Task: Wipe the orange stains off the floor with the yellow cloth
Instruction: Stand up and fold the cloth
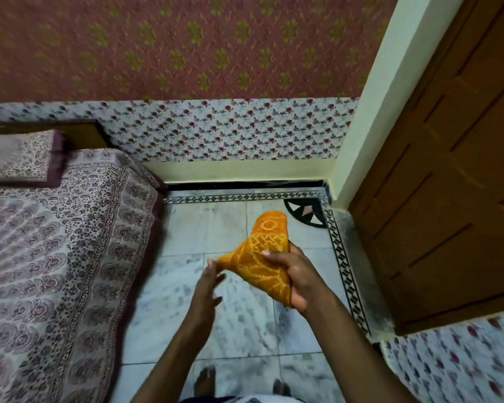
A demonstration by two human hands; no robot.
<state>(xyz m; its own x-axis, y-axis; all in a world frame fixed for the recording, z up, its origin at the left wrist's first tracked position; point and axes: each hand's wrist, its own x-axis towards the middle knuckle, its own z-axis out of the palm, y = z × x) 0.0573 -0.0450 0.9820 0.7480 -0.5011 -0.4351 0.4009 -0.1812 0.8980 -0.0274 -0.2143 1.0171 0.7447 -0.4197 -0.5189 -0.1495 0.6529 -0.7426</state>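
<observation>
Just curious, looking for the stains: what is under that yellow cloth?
Grey-veined floor tiles, with no orange stain showing around it. The yellow cloth, gripped by the right hand, hides the patch behind it.

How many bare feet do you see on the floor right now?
2. The left foot stands on the floor at the bottom edge of the view. The right foot stands to its right. Both heels are out of view.
</observation>
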